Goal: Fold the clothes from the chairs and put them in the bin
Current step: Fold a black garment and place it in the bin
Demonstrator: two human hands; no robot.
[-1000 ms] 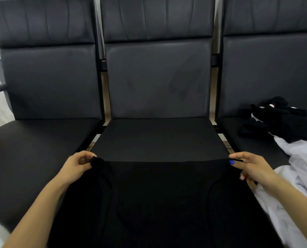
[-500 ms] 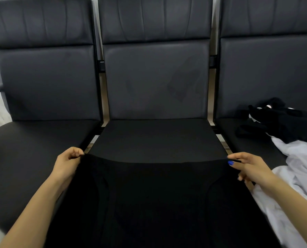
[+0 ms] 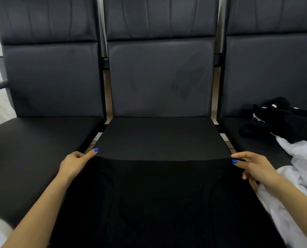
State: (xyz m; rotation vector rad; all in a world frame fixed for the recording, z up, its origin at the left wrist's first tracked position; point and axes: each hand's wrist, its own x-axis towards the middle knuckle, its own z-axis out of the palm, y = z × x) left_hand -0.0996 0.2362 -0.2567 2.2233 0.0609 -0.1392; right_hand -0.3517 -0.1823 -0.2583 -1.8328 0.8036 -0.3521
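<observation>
Progress: early, by my read. No bin in view, no folded item visible. One garment being laid out, two more waiting.

L → R:
- Left chair (image 3: 47,140): seat bare.
- Left hand (image 3: 73,162): pinching far-left corner of black garment (image 3: 159,194) betw thumb + fingers, index extended along the edge.
- Black garment: spread flat over front of middle chair (image 3: 159,135), far edge pulled taut and straight betw both hands, near part drops out of frame bottom. Plain, dark, faint curved seams either side. Type cannot tell. No fold made yet.
- Right hand (image 3: 253,167): pinching far-right corner, thumb on top.
- Right chair (image 3: 274,72): white clothing (image 3: 297,169) crumpled at front, black clothing (image 3: 283,120) heaped behind it, touching. Both unfolded.

Left to do (est.): fold this one, bin it, then the white + black heap.
</observation>
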